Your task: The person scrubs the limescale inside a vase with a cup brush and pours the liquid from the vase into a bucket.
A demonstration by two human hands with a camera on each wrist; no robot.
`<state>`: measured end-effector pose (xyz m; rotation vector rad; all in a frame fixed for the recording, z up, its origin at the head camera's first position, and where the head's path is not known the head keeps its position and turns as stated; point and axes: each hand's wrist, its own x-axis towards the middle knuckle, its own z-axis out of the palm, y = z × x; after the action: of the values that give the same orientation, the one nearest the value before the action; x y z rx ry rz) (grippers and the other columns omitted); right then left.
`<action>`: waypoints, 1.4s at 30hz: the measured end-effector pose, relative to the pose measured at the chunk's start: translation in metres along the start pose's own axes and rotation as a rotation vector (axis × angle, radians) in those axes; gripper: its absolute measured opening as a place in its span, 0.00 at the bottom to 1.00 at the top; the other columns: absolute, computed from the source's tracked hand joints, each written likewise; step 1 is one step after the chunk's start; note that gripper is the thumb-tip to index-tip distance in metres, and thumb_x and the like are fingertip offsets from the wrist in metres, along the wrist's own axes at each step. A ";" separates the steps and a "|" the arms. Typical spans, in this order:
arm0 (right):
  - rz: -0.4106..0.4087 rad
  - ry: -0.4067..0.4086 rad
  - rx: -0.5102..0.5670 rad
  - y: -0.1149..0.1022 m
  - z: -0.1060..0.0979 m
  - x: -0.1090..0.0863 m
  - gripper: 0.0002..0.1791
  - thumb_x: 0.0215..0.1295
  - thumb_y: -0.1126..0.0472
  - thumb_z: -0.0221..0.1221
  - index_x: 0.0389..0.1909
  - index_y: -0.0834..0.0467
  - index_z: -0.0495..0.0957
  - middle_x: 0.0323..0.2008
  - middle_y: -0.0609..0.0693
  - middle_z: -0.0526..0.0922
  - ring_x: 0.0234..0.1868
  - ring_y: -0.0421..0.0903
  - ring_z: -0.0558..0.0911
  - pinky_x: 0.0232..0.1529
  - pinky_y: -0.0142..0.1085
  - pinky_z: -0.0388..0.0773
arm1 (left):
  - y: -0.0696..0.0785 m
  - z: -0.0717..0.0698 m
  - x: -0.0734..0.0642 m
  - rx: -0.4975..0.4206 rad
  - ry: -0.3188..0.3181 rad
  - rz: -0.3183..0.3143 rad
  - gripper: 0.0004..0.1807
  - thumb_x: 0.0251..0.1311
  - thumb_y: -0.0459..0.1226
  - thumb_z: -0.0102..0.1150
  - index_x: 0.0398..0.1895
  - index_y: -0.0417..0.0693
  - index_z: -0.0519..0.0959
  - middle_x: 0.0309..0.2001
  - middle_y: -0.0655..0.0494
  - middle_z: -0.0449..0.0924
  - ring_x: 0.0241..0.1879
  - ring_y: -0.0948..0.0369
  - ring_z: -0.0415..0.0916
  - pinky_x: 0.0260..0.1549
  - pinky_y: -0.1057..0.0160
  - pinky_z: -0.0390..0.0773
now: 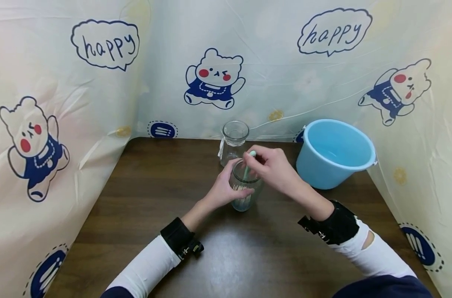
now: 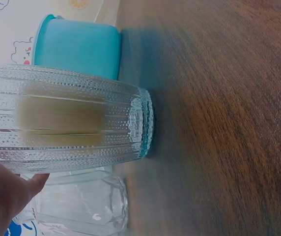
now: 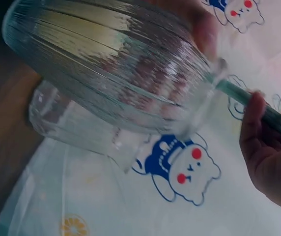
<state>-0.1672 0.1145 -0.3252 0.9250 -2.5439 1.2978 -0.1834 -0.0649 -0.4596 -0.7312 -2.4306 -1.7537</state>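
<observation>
The left hand (image 1: pixel 223 191) grips a clear glass jar (image 1: pixel 242 204) standing upright on the wooden tabletop (image 1: pixel 151 182). Above the jar's mouth, the right hand (image 1: pixel 273 169) pinches a pale green stick (image 1: pixel 252 153) reaching down inside. Just beyond both hands stands a glass carafe (image 1: pixel 230 154) with a flared lip; to the right hand's right, a light-blue bucket (image 1: pixel 317 165).

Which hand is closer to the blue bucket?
Right. The right hand, holding the green stick, is left of the bucket; the left hand, gripping a jar, is farther left.
</observation>
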 end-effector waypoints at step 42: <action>-0.033 0.130 0.056 -0.002 -0.004 0.005 0.15 0.73 0.56 0.51 0.30 0.58 0.81 0.25 0.52 0.82 0.24 0.40 0.74 0.25 0.32 0.74 | 0.037 -0.005 -0.005 -0.019 0.014 0.007 0.44 0.43 0.37 0.75 0.66 0.45 0.63 0.58 0.47 0.74 0.53 0.55 0.73 0.53 0.49 0.74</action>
<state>-0.1711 0.1145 -0.3193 0.8592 -2.3969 1.3780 -0.1651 -0.0626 -0.4270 -0.7261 -2.4032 -1.7758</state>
